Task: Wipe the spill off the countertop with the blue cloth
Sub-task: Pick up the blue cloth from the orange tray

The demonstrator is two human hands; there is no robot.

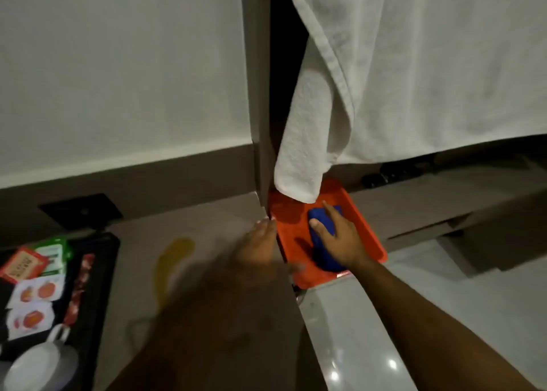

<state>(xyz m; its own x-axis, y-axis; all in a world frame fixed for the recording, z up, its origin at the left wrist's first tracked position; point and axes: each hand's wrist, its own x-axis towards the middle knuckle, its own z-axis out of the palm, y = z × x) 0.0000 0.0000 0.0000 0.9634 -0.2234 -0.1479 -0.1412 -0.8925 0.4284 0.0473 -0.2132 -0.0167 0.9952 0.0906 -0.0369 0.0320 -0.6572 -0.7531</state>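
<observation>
A folded blue cloth (319,242) lies in an orange tray (370,236) right of the countertop's end. My right hand (337,236) rests flat on top of the cloth, fingers spread over it, not visibly closed around it. A yellow spill (173,260) stretches in a curved streak across the beige countertop (207,222), left of the tray. My left hand (257,245) is blurred, fingers apart, hovering at the countertop's right edge beside the tray and holding nothing.
A black tray (97,272) with tea sachets (32,293) and a white cup (38,364) sits at the left. A white towel (384,80) hangs down over the orange tray's far end. A dark wall socket (81,211) is behind the spill. A glossy lower surface (370,346) lies right.
</observation>
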